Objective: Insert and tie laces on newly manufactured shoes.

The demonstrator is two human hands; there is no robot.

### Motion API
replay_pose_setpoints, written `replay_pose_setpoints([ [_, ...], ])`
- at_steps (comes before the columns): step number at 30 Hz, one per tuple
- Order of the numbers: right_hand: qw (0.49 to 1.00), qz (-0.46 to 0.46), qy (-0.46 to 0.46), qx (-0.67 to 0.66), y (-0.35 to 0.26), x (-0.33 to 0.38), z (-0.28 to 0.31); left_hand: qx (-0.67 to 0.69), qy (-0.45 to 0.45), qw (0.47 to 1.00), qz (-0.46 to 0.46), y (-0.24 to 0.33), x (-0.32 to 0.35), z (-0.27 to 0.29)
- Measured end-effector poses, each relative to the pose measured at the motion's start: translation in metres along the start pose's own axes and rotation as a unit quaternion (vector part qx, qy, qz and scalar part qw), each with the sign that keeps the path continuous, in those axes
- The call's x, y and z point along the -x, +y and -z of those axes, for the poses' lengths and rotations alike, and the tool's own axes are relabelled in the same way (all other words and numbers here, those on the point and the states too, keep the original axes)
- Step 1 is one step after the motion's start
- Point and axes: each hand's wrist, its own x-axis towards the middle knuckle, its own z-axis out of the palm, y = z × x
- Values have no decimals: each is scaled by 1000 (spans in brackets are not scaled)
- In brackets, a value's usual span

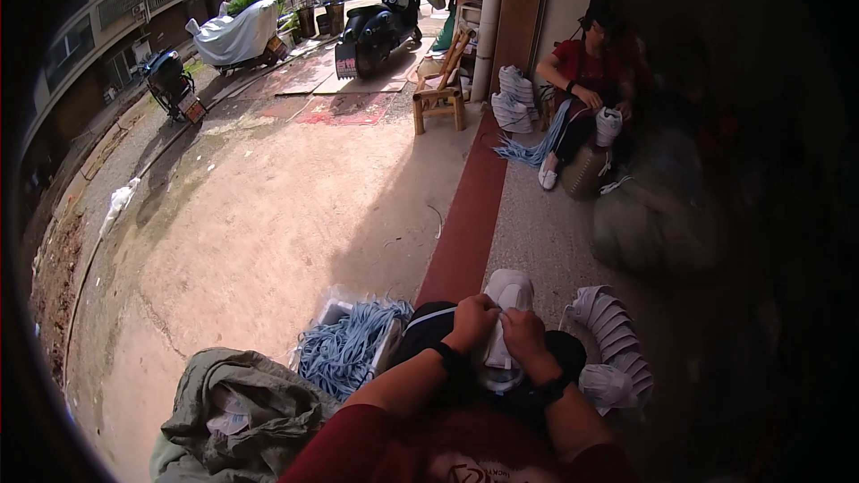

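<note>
On my lap rests a white shoe (509, 286), its toe pointing away from me. My left hand (472, 320) is closed in a pinch at the shoe's left side, by the lacing area. A pale blue shoelace (431, 315) runs across my dark trouser leg to that hand. Against the right side of the upper, my right hand (524, 338) is closed with bent fingers. Both sets of fingertips nearly meet over the shoe, and they hide what lies between them.
Left of my knee stands a box of light blue laces (349, 349), beside a grey-green cloth sack (250, 402). Nested white shoe pieces (617, 331) lie right of my leg. Ahead sits a co-worker (591, 72) handling another shoe; beyond are a bamboo chair (438, 98) and a scooter (380, 31).
</note>
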Motion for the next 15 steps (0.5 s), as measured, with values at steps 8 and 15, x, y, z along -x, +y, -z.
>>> replay_pose_setpoints([
  [8,996,-55,-54,50,5,-8,-13,-78,-120,979,-148,-11,3,6],
  [15,984,-106,-107,100,3,-19,-14,-156,-270,933,-182,17,-6,22],
])
